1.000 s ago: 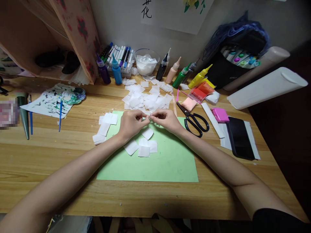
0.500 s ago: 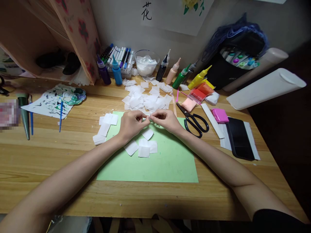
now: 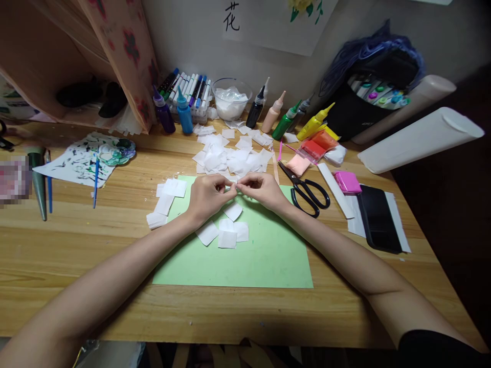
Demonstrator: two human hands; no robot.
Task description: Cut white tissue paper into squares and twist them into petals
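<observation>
My left hand (image 3: 210, 198) and my right hand (image 3: 263, 190) meet over the top of a green sheet (image 3: 268, 260). Thumb and forefinger of each are pinched together at a small piece of white paper (image 3: 235, 181), mostly hidden by the fingertips. Just below them lie several white paper squares (image 3: 227, 239), some overlapping, on the green sheet. More white squares (image 3: 165, 204) rest beside my left hand, across the sheet's left edge. Beyond my fingertips is a loose heap of white paper pieces (image 3: 218, 156).
Black-handled scissors (image 3: 307, 191) lie right of my right hand, near a pink clay packet (image 3: 347, 182) and a black phone (image 3: 379, 219). Behind the heap stand paint bottles (image 3: 271, 116), a glass bowl (image 3: 230, 105) and markers (image 3: 190, 92). A paint-smeared paper (image 3: 79, 161) lies left.
</observation>
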